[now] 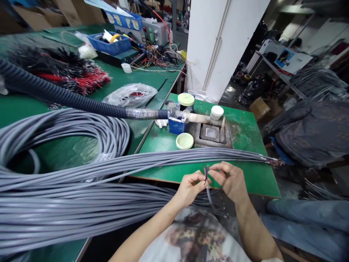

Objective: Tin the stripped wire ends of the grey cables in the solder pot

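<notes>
My left hand [193,187] pinches the stripped end of a grey multi-core cable [209,198] between thumb and fingers. Several thin coloured wires [205,171] fan upward out of that end, and the cable's grey jacket hangs below the hand. Close on the right, my right hand [230,181] has its thumb and forefinger drawn together at the wire tips; the strand between them is too small to make out clearly. Just beyond both hands, a long bundle of grey cables [191,155] lies across the green table, its stripped ends [275,162] pointing right.
A solder pot [210,133] sits behind the bundle, with a ribbed hose [81,103] ending beside it. Around it stand a pale green dish [184,141], a white round tub [216,112] and a blue box [176,125]. Coiled grey cable [114,131] fills the left; a person's jeans [311,222] show at right.
</notes>
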Demonstrator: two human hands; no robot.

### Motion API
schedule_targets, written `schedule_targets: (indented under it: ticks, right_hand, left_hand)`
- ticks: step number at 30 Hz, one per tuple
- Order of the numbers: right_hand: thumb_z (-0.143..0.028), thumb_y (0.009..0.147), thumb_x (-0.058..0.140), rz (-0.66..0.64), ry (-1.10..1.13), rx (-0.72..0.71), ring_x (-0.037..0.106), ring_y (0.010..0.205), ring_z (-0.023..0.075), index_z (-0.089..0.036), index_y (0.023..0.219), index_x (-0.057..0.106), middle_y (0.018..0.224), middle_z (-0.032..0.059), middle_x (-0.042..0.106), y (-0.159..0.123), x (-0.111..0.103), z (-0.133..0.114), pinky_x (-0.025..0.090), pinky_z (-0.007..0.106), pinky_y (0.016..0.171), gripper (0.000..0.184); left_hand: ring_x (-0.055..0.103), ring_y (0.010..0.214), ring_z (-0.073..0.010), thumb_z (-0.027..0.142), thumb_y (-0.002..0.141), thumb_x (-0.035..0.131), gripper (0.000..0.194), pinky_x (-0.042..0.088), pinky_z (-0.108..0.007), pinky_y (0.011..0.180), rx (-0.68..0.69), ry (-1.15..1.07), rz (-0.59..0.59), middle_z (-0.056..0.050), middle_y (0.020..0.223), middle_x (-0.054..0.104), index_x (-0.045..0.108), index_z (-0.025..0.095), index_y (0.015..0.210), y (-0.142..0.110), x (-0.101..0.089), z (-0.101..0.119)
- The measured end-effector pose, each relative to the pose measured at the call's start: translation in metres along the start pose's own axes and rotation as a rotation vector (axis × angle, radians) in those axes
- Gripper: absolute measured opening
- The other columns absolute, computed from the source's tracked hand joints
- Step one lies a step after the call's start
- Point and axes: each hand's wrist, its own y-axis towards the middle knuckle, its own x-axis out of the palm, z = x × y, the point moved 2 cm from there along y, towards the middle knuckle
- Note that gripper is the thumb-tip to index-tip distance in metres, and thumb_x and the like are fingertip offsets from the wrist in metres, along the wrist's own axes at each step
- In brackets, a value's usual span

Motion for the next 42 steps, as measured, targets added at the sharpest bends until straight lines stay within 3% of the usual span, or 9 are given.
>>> schedule_targets:
  ticks: [9, 18, 22, 25, 29, 31, 35, 39, 42]
  right_hand:
    - [-0.030, 0.075, 0.069, -0.034, 0.218, 0.079, 0.045, 0.051, 0.0109, -0.018, 0.067, 0.069, 0.057, -0.0008, 0.059, 0.007, 0.003, 0.012, 0.035, 0.025, 0.050, 0.014]
    - [-0.024, 0.069, 0.068, 0.218, 0.671, 0.149, 0.036, 0.053, 0.0104, -0.020, 0.054, 0.046, 0.054, -0.0051, 0.038, 0.003, 0.032, 0.028, 0.034, 0.026, 0.051, 0.027]
    - [-0.022, 0.074, 0.059, 0.303, 0.806, 0.103, 0.027, 0.047, 0.0090, -0.021, 0.055, 0.038, 0.051, -0.0073, 0.027, 0.019, 0.011, 0.024, 0.030, 0.026, 0.048, 0.029]
    - [-0.021, 0.076, 0.060, 0.297, 0.685, 0.051, 0.032, 0.049, 0.0102, -0.022, 0.057, 0.044, 0.053, -0.0054, 0.034, 0.022, -0.010, 0.019, 0.031, 0.028, 0.051, 0.025]
    - [-0.023, 0.079, 0.065, -0.014, 0.262, 0.011, 0.045, 0.057, 0.0125, -0.021, 0.063, 0.061, 0.060, -0.0019, 0.051, 0.007, -0.005, 0.011, 0.035, 0.027, 0.054, 0.016]
    - [-0.025, 0.082, 0.063, -0.074, 0.082, -0.072, 0.048, 0.059, 0.0131, -0.022, 0.069, 0.066, 0.061, -0.0018, 0.054, 0.000, 0.005, 0.009, 0.037, 0.028, 0.057, 0.014]
    - [-0.030, 0.083, 0.064, -0.039, -0.160, -0.229, 0.051, 0.062, 0.0143, -0.022, 0.076, 0.068, 0.063, -0.0001, 0.059, 0.001, 0.018, 0.004, 0.038, 0.030, 0.063, 0.011]
    - [-0.028, 0.085, 0.061, -0.066, -0.239, -0.257, 0.049, 0.060, 0.0134, -0.021, 0.069, 0.066, 0.060, 0.0001, 0.058, 0.008, 0.022, -0.003, 0.036, 0.030, 0.063, 0.019]
    - [-0.025, 0.089, 0.055, -0.117, -0.202, -0.258, 0.050, 0.060, 0.0132, -0.021, 0.064, 0.065, 0.059, 0.0000, 0.057, 0.010, 0.023, -0.006, 0.035, 0.030, 0.063, 0.027]
  left_hand:
    - [0.054, 0.070, -0.0144, 0.031, 0.078, 0.070, 0.015, 0.042, -0.028, 0.070, 0.037, 0.072, -0.019, -0.005, 0.075, 0.063, 0.073, 0.016, 0.079, -0.001, -0.001, 0.001]
    - [0.049, 0.068, -0.0156, 0.028, 0.082, 0.066, 0.015, 0.039, -0.028, 0.068, 0.224, 0.363, 0.109, -0.004, 0.065, 0.061, 0.072, 0.018, 0.073, -0.003, 0.004, 0.011]
    - [0.053, 0.068, -0.0154, 0.032, 0.079, 0.069, 0.017, 0.042, -0.028, 0.068, 0.110, 0.223, 0.098, -0.005, 0.069, 0.064, 0.072, 0.017, 0.072, -0.004, 0.002, 0.001]
    - [0.056, 0.064, -0.0138, 0.038, 0.075, 0.072, 0.023, 0.044, -0.027, 0.065, -0.056, -0.033, 0.113, -0.004, 0.071, 0.066, 0.072, 0.015, 0.074, -0.005, -0.005, -0.012]
    - [0.057, 0.061, -0.0125, 0.041, 0.070, 0.076, 0.029, 0.046, -0.026, 0.064, -0.120, -0.149, 0.145, -0.004, 0.069, 0.066, 0.072, 0.013, 0.077, -0.001, -0.009, -0.014]
    - [0.056, 0.060, -0.0116, 0.040, 0.069, 0.077, 0.027, 0.045, -0.024, 0.063, -0.103, -0.144, 0.152, -0.002, 0.068, 0.064, 0.072, 0.014, 0.074, 0.001, -0.009, -0.010]
    - [0.051, 0.060, -0.0107, 0.037, 0.068, 0.078, 0.025, 0.043, -0.023, 0.063, -0.029, -0.033, 0.162, 0.000, 0.063, 0.059, 0.069, 0.014, 0.064, 0.002, -0.006, -0.004]
    - [0.053, 0.071, -0.0150, 0.036, 0.074, 0.073, 0.023, 0.043, -0.027, 0.073, 0.052, 0.163, 0.125, -0.003, 0.067, 0.061, 0.071, 0.014, 0.066, 0.000, -0.004, -0.001]
    - [0.055, 0.075, -0.0168, 0.035, 0.075, 0.072, 0.021, 0.044, -0.028, 0.076, 0.071, 0.175, 0.102, -0.005, 0.073, 0.064, 0.073, 0.015, 0.071, -0.002, -0.004, -0.001]
